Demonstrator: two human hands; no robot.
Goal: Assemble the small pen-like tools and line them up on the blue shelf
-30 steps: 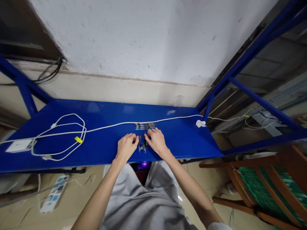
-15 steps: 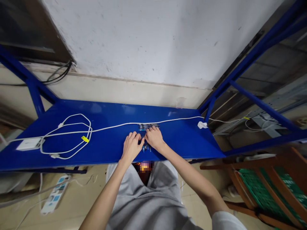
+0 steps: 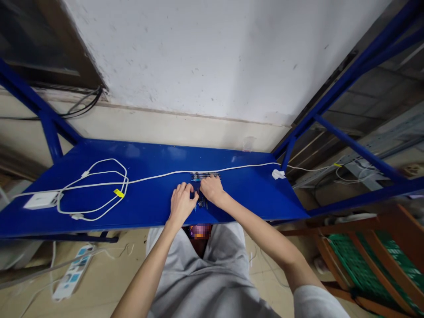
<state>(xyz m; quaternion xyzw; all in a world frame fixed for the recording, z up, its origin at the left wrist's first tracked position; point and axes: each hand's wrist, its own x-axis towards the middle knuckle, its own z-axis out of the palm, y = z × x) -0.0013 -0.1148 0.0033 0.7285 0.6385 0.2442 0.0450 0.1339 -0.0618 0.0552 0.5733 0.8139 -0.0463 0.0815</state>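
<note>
My left hand rests on the blue tabletop, fingers curled and thumb pointing toward the small parts; anything between its fingertips is too small to tell. My right hand is closed, its fingers bent down at the near edge of a row of dark, thin pen-like pieces. What its fingertips hold is hidden. Between the hands and nearer my body lie several small blue and metallic parts.
A white cable runs across the table behind the pieces, with a loop and a white adapter at left. Crumpled white tissue lies at right. Blue frame posts stand at both ends; a wooden chair is at lower right.
My right hand has shifted slightly left and its fingers have drawn in. The gap between the two hands' fingertips looks a little different; my left hand has barely moved.
</note>
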